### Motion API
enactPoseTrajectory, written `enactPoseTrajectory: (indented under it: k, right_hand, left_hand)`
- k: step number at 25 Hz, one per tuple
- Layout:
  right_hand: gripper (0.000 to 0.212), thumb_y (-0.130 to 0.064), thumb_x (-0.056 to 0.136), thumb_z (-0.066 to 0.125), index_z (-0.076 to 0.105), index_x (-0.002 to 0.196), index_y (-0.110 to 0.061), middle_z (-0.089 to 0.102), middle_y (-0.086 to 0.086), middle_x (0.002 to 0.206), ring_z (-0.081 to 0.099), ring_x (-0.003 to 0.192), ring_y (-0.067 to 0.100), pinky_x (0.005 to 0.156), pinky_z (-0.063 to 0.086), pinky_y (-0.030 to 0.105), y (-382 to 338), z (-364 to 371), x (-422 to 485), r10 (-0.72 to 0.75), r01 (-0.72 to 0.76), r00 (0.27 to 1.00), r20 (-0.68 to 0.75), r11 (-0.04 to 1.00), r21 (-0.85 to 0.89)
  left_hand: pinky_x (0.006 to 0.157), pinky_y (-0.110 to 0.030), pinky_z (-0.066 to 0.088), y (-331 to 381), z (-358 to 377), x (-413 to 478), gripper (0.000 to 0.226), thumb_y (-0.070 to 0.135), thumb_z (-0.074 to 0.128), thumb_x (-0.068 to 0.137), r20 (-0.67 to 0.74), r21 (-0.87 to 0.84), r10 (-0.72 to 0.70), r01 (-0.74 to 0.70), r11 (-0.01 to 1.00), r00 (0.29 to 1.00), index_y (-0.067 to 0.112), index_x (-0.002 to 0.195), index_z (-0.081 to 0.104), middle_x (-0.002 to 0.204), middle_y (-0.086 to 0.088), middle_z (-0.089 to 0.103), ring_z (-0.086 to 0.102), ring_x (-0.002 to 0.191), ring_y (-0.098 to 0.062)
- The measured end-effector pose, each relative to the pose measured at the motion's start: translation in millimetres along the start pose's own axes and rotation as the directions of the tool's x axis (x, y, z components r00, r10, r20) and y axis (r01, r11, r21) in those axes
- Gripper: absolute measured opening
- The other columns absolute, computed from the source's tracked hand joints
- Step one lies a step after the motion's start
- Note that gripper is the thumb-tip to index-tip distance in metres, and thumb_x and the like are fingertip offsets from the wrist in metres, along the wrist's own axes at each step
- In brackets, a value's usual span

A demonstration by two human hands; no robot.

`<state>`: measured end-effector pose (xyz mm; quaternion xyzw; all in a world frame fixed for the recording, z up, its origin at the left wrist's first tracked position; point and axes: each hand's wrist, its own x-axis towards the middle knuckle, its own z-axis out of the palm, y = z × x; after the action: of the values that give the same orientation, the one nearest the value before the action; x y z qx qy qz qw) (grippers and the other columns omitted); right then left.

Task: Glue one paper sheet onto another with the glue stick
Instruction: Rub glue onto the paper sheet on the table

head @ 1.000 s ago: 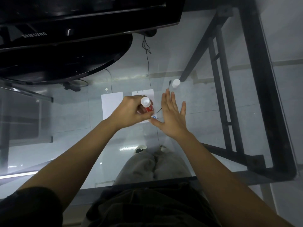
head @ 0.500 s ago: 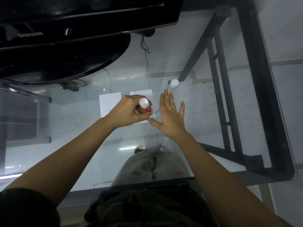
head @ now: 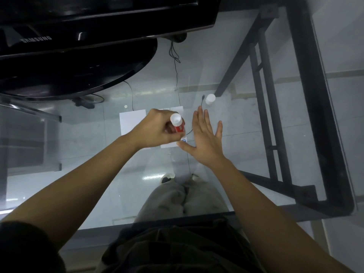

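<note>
Two white paper sheets lie side by side on the glass table. The left sheet (head: pixel 131 123) is mostly bare. The right sheet (head: pixel 177 110) is largely covered by my left hand (head: pixel 155 130), which grips a red glue stick (head: pixel 178 126) with a white end pointing up, its lower end pressed toward the sheet. My right hand (head: pixel 204 140) lies flat with fingers spread just right of that sheet, its thumb touching the sheet's near right corner. The glue stick's white cap (head: pixel 210 99) stands on the glass beyond my right fingertips.
A black monitor on a curved stand (head: pixel 78 62) fills the far left. The table's black metal frame (head: pixel 307 107) runs along the right side and near edge. Cables (head: pixel 175 56) and my legs show through the glass (head: pixel 246 119).
Both hands stay in almost the same place; my left hand with the glue stick has shifted only slightly over the right sheet. The right hand remains flat.
</note>
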<state>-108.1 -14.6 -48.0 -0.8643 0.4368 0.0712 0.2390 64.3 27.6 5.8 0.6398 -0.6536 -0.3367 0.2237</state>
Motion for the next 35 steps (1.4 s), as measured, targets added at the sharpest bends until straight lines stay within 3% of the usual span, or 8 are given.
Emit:
enactPoseTrajectory:
  k: [11,24,25,27,29,31,33,35]
  right_hand:
    - [0.096,-0.064,0.083,0.042,-0.013,0.144,-0.015,-0.020,0.002,0.155,-0.020,0.140,0.016,0.104,-0.021,0.047,-1,-1,0,0.004,-0.005,1.000,0.016,0.999,0.037]
    - [0.096,-0.065,0.082,0.043,-0.014,0.144,-0.017,-0.021,0.000,0.154,-0.021,0.140,0.016,0.102,-0.023,0.046,-1,0,1,0.008,-0.009,0.999,0.032,0.999,0.031]
    - [0.097,-0.065,0.082,0.043,-0.014,0.144,-0.017,-0.020,0.000,0.154,-0.021,0.140,0.016,0.102,-0.023,0.046,-1,-1,1,0.006,-0.007,1.000,0.027,0.999,0.031]
    - [0.097,-0.065,0.082,0.043,-0.014,0.144,-0.017,-0.020,0.000,0.154,-0.020,0.140,0.016,0.102,-0.023,0.046,0,-1,1,0.008,-0.009,1.000,0.022,1.000,0.030]
    - [0.097,-0.066,0.082,0.041,-0.014,0.144,-0.017,-0.020,0.001,0.154,-0.020,0.140,0.017,0.103,-0.022,0.047,0,0,2,0.012,-0.013,1.000,0.027,1.000,0.019]
    - [0.096,-0.067,0.082,0.041,-0.015,0.144,-0.018,-0.021,0.000,0.154,-0.021,0.140,0.017,0.102,-0.023,0.046,-1,0,2,0.018,-0.018,0.999,0.028,1.000,0.012]
    - [0.097,-0.067,0.082,0.041,-0.016,0.144,-0.018,-0.022,0.000,0.154,-0.021,0.140,0.016,0.102,-0.024,0.046,-1,1,2,0.019,-0.019,0.999,0.028,1.000,0.018]
    - [0.097,-0.067,0.082,0.041,-0.016,0.143,-0.018,-0.022,-0.001,0.154,-0.022,0.140,0.016,0.102,-0.024,0.045,0,1,2,0.017,-0.018,0.999,0.034,0.999,0.028]
  left_hand:
    - [0.069,-0.016,0.049,-13,-28,29,0.021,0.021,0.075,0.075,-0.218,0.035,-0.066,0.076,0.997,0.974,0.008,0.089,0.068,0.085,-0.003,0.071,0.063,0.070,-0.008]
    - [0.065,-0.011,0.050,-38,-33,4,0.018,0.025,0.076,0.074,-0.177,-0.130,-0.225,0.204,0.970,0.958,0.023,0.089,0.066,0.084,0.007,0.070,0.064,0.074,-0.007]
    - [0.067,-0.012,0.051,-36,-29,1,0.017,0.020,0.075,0.075,-0.171,-0.352,-0.307,0.233,0.907,0.936,0.025,0.089,0.066,0.084,0.008,0.070,0.065,0.075,-0.006]
    - [0.069,-0.015,0.052,-32,-21,0,0.013,0.008,0.066,0.081,-0.078,-0.859,-0.513,0.203,0.469,0.855,0.017,0.090,0.067,0.083,0.002,0.070,0.066,0.078,-0.009]
    - [0.067,-0.018,0.055,-30,-16,4,0.012,0.006,0.056,0.086,0.068,-0.996,-0.638,0.093,0.005,0.767,0.007,0.091,0.067,0.082,-0.007,0.071,0.068,0.076,-0.014]
    - [0.063,-0.021,0.056,-28,-15,11,0.016,0.010,0.057,0.086,0.195,-0.968,-0.651,0.039,-0.246,0.733,0.001,0.098,0.062,0.081,-0.013,0.070,0.070,0.073,-0.019]
    - [0.063,-0.025,0.057,-25,-17,23,0.026,0.015,0.061,0.084,0.260,-0.951,-0.607,0.093,-0.293,0.751,0.002,0.106,0.057,0.085,-0.011,0.070,0.070,0.076,-0.020]
    - [0.069,-0.026,0.055,-20,-18,38,0.028,0.015,0.064,0.083,0.207,-0.972,-0.550,0.233,-0.023,0.809,0.009,0.109,0.059,0.093,-0.005,0.068,0.068,0.085,-0.017]
